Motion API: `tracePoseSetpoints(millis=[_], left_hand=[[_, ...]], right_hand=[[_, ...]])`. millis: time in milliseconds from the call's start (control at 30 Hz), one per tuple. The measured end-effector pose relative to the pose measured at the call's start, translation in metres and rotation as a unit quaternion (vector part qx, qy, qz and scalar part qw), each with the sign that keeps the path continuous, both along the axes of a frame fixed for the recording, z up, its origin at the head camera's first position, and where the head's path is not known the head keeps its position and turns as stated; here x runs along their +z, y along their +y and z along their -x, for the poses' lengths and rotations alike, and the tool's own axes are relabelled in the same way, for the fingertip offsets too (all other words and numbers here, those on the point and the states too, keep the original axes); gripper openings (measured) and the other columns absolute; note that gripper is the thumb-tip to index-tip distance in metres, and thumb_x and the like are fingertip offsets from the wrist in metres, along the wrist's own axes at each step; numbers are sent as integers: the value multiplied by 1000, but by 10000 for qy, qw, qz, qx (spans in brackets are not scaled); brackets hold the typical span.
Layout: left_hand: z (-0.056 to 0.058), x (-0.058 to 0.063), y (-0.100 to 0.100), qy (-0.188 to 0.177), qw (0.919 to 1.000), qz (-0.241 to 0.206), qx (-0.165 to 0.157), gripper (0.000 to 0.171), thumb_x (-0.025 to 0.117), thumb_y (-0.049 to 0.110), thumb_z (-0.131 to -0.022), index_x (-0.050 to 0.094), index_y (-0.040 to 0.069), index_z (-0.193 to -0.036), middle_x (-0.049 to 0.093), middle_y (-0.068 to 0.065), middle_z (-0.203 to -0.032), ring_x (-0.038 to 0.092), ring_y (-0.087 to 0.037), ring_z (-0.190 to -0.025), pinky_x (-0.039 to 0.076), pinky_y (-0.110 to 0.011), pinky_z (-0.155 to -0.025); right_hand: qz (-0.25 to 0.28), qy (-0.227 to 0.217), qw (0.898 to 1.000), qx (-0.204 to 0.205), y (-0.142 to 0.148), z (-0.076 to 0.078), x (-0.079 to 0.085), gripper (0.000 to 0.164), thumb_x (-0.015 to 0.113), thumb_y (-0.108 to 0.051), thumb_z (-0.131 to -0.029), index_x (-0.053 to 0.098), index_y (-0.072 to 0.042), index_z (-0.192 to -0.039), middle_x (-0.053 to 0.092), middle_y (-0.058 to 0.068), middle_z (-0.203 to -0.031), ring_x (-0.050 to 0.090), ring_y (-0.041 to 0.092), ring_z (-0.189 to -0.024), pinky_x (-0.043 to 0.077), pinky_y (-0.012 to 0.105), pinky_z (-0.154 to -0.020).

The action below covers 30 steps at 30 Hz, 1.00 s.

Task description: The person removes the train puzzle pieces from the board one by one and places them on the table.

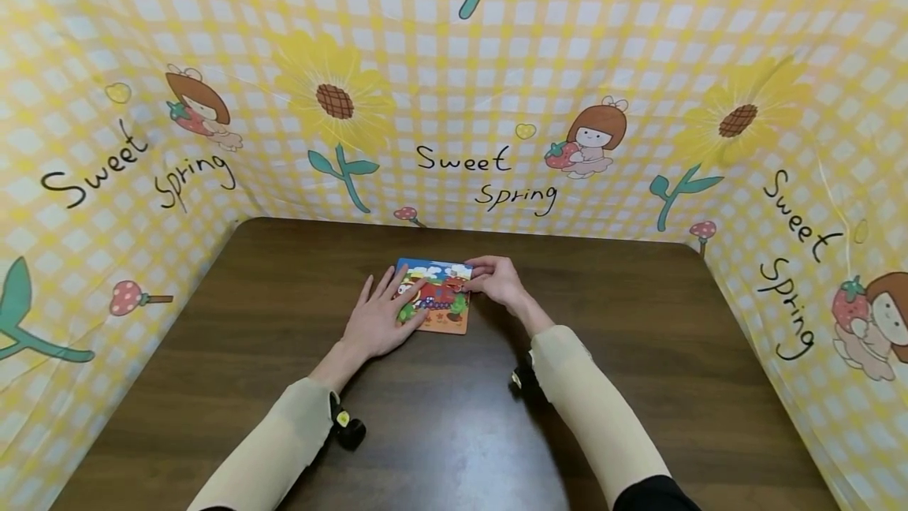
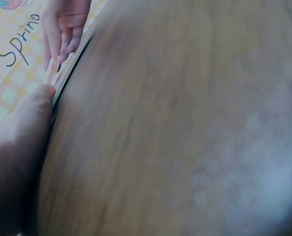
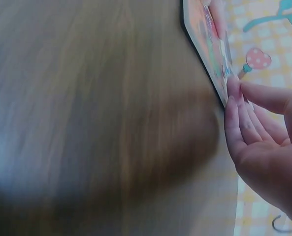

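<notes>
A small, flat, brightly coloured jigsaw puzzle board (image 1: 447,323) lies on the table, showing a red cartoon vehicle, white clouds and green plants. My left hand (image 1: 377,320) rests on its left part with the fingers spread, covering some of the picture. At the board's right edge, near the upper corner, my right hand (image 1: 500,284) pinches with thumb and fingertips. The right wrist view shows that thumb meeting the fingers beside the board (image 3: 205,46); whether a loose piece is between them is hidden. From the left wrist, the board (image 2: 71,71) appears as a thin edge.
The brown wooden table (image 1: 440,432) reaches back to a yellow-checked cloth (image 1: 454,101) printed with flowers and lettering, which stands as a wall behind and on both sides. A black wrist device (image 1: 349,428) hangs at the left cuff, another (image 1: 521,382) at the right.
</notes>
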State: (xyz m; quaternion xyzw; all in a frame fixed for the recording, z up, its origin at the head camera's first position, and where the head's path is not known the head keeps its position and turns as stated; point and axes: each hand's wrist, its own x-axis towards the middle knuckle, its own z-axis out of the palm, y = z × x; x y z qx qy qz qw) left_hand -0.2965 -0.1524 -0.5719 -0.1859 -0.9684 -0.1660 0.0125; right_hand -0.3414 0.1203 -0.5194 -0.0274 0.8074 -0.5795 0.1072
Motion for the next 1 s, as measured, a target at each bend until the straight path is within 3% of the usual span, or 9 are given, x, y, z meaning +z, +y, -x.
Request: tracePoseSetpoints(millis=[400, 1000], left_hand=[[1, 0, 1, -1, 10000, 4, 0, 70, 50, 66, -110, 35, 39, -173, 15, -4, -187, 10, -32, -175, 3, -66, -140], [1, -3, 1, 44, 10000, -43, 11, 70, 49, 67, -110, 36, 40, -173, 17, -5, -187, 12, -33, -175, 4, -67, -140]], right_hand=[[636, -281, 9972, 291, 57, -12, -2, 44, 70, 10, -101, 65, 10, -145, 76, 3, -99, 77, 7, -82, 64, 22, -81], [402, -292, 9982, 323, 120, -24, -3, 48, 70, 8, -102, 59, 14, -148, 74, 1, -101, 73, 4, -87, 62, 19, -82]])
